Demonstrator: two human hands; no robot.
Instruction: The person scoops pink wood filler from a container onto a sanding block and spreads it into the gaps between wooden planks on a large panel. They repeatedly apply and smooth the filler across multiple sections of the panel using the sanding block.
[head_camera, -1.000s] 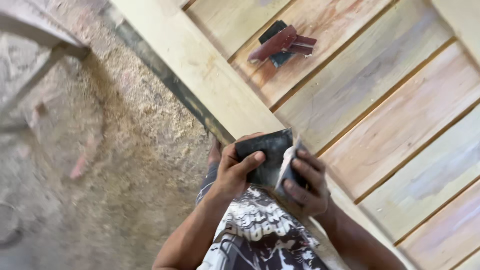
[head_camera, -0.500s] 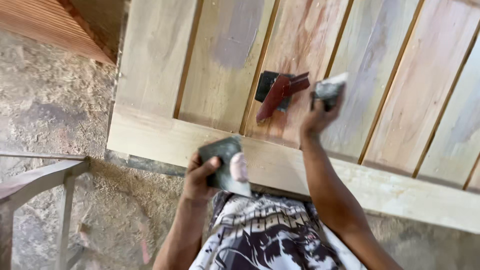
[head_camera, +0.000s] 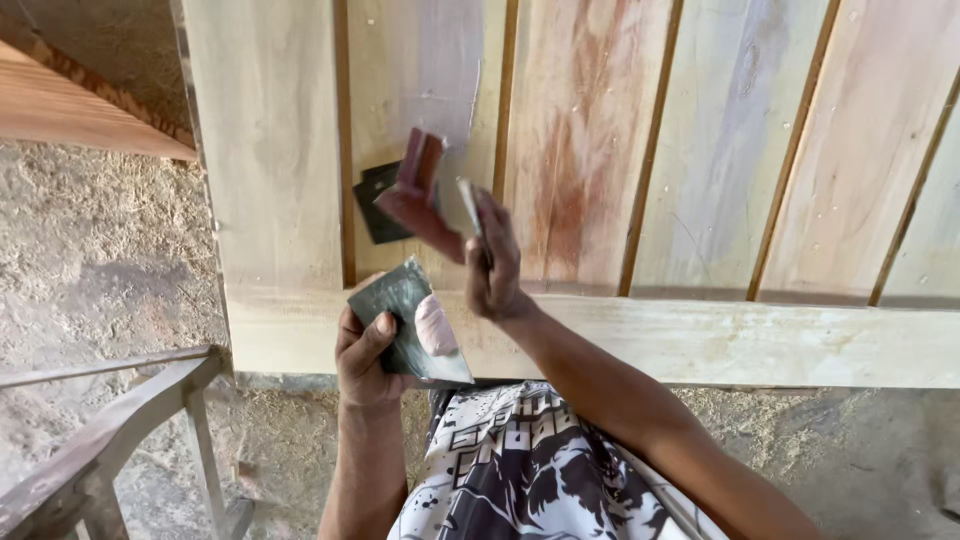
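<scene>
My left hand (head_camera: 366, 345) grips a flat dark metal plate (head_camera: 405, 318) that carries a lump of pale pink filler (head_camera: 436, 326). My right hand (head_camera: 492, 262) is raised over the wooden door panel (head_camera: 640, 150) and holds a thin putty knife (head_camera: 467, 205) edge-on to the camera. Just left of that hand a reddish-brown scraper (head_camera: 420, 190) lies on a dark square sheet (head_camera: 378, 205) on the door's planks. The door lies flat, made of pale boards with narrow grooves between them.
The door's thick bottom rail (head_camera: 700, 340) runs across in front of my body. A grey wooden frame (head_camera: 110, 430) stands at the lower left on a sawdust-covered floor (head_camera: 100, 260). A reddish wooden board (head_camera: 70, 110) lies at the upper left.
The view has swung and moved closer to the door. My right hand, which reached out to the scraper half a second ago, has drawn back toward the plate with the putty knife.
</scene>
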